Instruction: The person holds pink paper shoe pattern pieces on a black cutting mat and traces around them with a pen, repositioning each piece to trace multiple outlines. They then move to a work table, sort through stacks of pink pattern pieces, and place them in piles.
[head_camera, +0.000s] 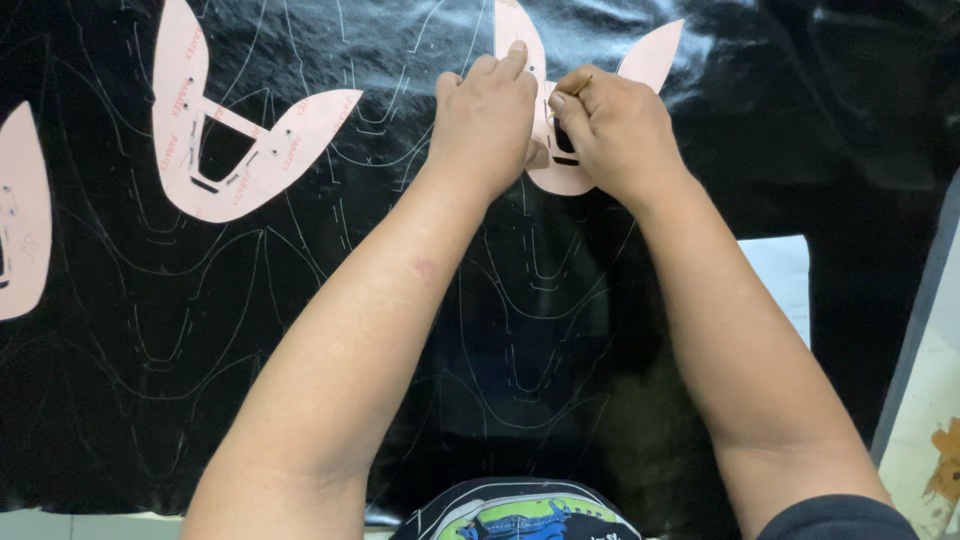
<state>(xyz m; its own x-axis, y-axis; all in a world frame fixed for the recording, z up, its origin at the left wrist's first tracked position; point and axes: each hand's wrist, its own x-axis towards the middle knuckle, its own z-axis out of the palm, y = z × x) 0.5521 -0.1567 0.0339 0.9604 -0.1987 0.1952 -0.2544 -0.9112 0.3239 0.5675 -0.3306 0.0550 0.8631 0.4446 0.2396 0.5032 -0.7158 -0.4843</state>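
Observation:
A pink paper pattern template (650, 55), V-shaped with cut-out slots, lies on a glossy black sheet of material (780, 120). My left hand (487, 120) presses flat on the template's left arm, fingers stretched forward. My right hand (615, 130) is closed around a thin marking pen (575, 88) whose tip rests at a slot in the template's middle. Both hands cover most of the template's centre. Pale traced outlines of the same shape cover the black sheet in front of my arms.
A second pink template (215, 130) lies to the left, and part of a third (20, 210) shows at the left edge. A white sheet (785, 275) peeks out at the right, beside a grey table edge (925, 300).

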